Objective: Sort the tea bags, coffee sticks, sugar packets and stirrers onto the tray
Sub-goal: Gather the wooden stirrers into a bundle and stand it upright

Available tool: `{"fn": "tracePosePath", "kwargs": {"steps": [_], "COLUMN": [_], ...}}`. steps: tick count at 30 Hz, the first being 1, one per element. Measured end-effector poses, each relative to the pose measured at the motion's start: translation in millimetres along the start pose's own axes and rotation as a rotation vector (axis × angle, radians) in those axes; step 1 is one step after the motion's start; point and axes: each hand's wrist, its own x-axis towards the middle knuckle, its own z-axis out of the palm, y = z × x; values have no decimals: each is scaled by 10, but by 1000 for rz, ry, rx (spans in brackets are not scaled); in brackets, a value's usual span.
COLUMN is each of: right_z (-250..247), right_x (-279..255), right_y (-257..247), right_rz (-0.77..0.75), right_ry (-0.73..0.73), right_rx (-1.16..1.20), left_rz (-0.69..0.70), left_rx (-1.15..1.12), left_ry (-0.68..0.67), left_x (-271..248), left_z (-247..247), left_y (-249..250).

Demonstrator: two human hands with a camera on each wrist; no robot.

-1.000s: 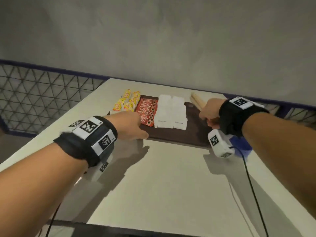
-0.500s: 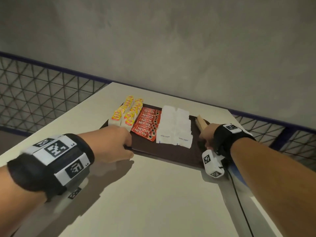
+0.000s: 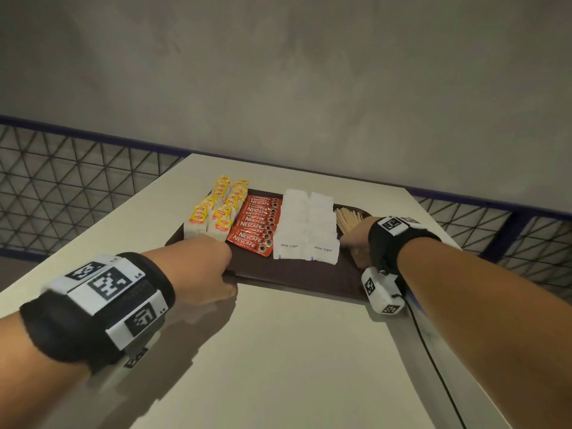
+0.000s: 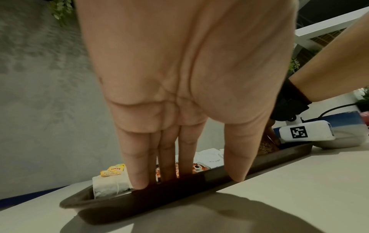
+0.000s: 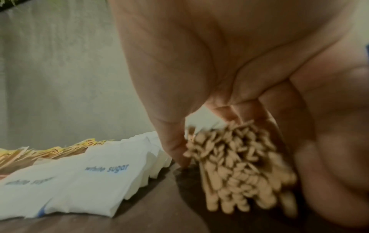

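Head view: tray [image 3: 297, 275] sits centre frame on table [image 3: 294, 366]. Left hand [image 3: 201, 267] pinches its near rim, fingers inside, thumb outside. Right hand [image 3: 356, 236], centre right, curls round stirrers [image 3: 348, 218] at tray's right end, just beside sugar packets [image 3: 306, 230].

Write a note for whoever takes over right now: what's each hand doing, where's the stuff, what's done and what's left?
Left hand: fingers inside and thumb outside, pinching the near rim of the brown tray on the table.
Right hand: gripping a bundle of wooden stirrers over the tray's right end.
Done: tea bags, Nescafe sachets and white sugar packets lie in rows on the tray, left to right.
Left: probably lay the stirrers down beside the sugar, then let go.
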Motion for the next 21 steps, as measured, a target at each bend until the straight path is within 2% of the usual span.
{"fn": "tracePosePath", "kwargs": {"steps": [4,7,9,13,14,18,21], "right_z": [-103,-282,-323,-133,-65,114,94], "right_x": [-72,-224,-307,-356,-346,-261,-259], "right_y": [14,83,110,160,170,185,129], "right_rz": [7,-38,-99,-202,-208,-243,-285], "right_ry": [29,88,8,-299,-300,-124,-132], "right_rx": [64,-49,-181,-280,-315,-327,-407], "left_rz": [-2,-1,-4,-14,-15,-2,15], "left_rx": [-10,-11,-3,20,22,14,4], "left_ry": [-3,0,1,-10,-12,-12,-10], "left_x": [-19,-23,-14,-10,-13,-14,-16], "left_z": [5,7,5,-16,-20,-16,6], "left_y": [-1,-14,-19,8,14,21,-12]}}
